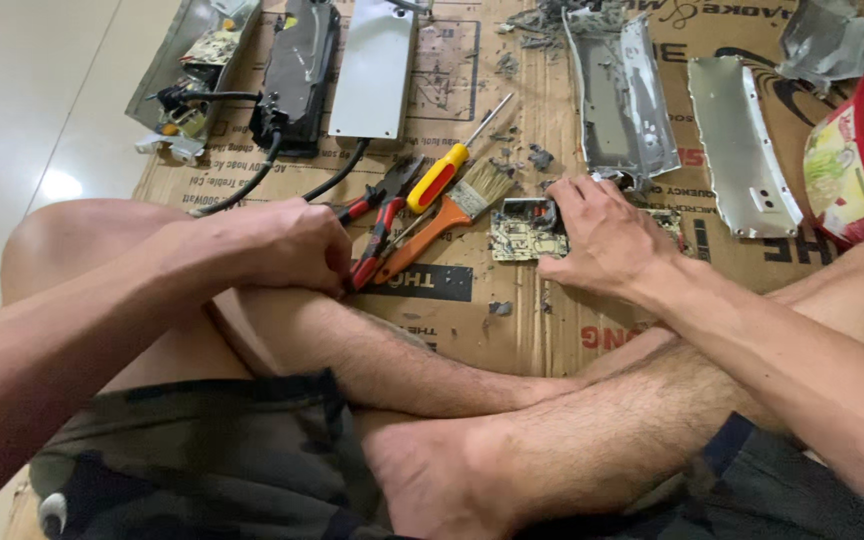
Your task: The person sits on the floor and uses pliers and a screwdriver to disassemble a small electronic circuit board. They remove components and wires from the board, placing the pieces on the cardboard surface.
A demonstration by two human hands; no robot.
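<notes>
I sit cross-legged on flattened cardboard (512, 330). My left hand (287, 245) is closed around the red handles of a pair of pliers (377, 225) lying on the cardboard. My right hand (602, 235) rests palm down on a small green circuit board (520, 235), fingers spread over its right part. Between the hands lie a paintbrush (452, 210) with an orange handle and a screwdriver (442, 175) with a yellow and red handle.
Opened metal casings (620, 95) and a silver cover (742, 150) lie at the back right. A silver box (377, 65), a black power unit (297, 75) with cables and another opened unit (192, 75) lie at the back left. A red basket (857, 160) stands far right. Debris bits litter the cardboard.
</notes>
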